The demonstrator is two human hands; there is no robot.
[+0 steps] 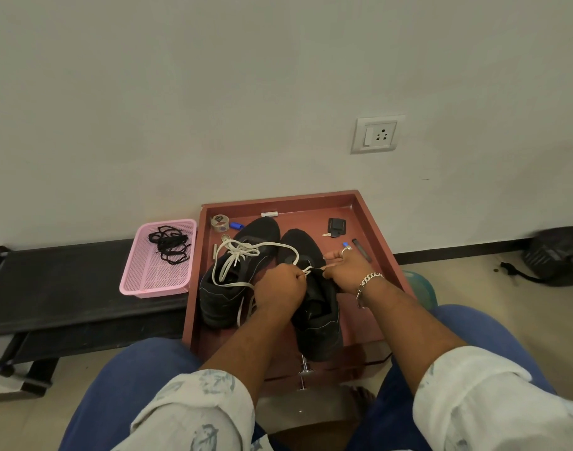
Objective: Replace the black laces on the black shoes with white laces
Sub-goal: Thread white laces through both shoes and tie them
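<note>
Two black shoes (246, 275), side by side in red-brown tray (360, 203) against wall, toes toward wall, heels toward sitter; long axes near parallel, running away from viewer, left one angled slightly leftward. Left shoe already threaded with white lace (242, 252), loose ends looping over tongue and down near side. Right shoe (317, 320) mid-lacing: another white strand (306, 270) stretched between both hands just above its throat.

Left hand (280, 289) curled, fingertips pinching white strand near eyelets. Right hand (347, 266) pinching lace end between thumb and fingertip, remaining fingers loosely bent, ring and chain bracelet visible.

Old black laces (169, 244) heaped in pink basket (141, 288), just left of tray.

Judged by look: lace light, limp, flat, no stiffness except at tip; best taken close behind tip for pushing through an eyelet, otherwise prone to buckle. Shoe upper soft and yielding, likely light; steadying at eyelet row or collar sensible, since pulling lace taut could tip or drag it across smooth tray floor. Eyelets themselves too dark to make out.
</note>
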